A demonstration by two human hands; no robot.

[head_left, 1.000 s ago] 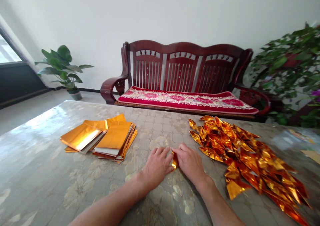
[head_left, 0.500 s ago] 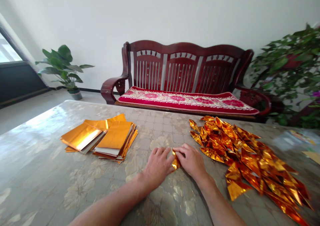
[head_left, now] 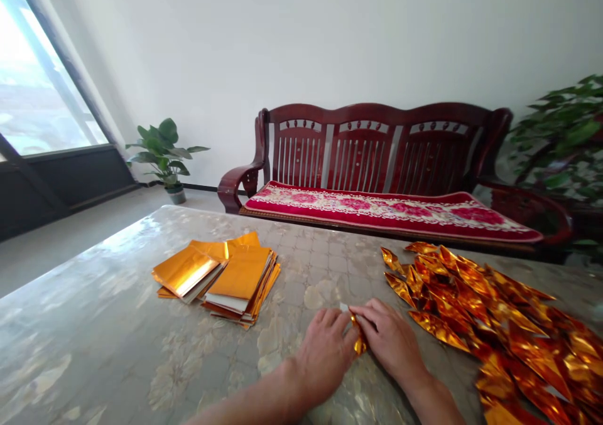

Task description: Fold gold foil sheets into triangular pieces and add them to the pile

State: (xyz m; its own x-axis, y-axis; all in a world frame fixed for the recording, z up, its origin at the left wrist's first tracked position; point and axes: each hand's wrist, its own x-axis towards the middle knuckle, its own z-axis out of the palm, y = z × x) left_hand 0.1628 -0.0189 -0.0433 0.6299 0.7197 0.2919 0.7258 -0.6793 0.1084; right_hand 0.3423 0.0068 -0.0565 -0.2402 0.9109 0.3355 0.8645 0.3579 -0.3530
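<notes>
A small piece of gold foil paper lies on the table between my hands, partly hidden by the fingers. A pale edge shows at its far end. My left hand rests over its left side, fingers bent and closed on it. My right hand pinches the paper's right side near the top. To the left lie stacks of flat gold foil sheets, fanned out and overlapping. On the right is a heap of folded, pointed gold foil pieces.
The table has a patterned, glossy cover. Behind it stands a dark red wooden bench with a floral seat cover. A potted plant is at back left, and leafy greenery is at right.
The view has tilted up and swung left, so everything sits lower and further right. Less gold and a pale edge now show between my fingers. Both hands stay on the paper.
</notes>
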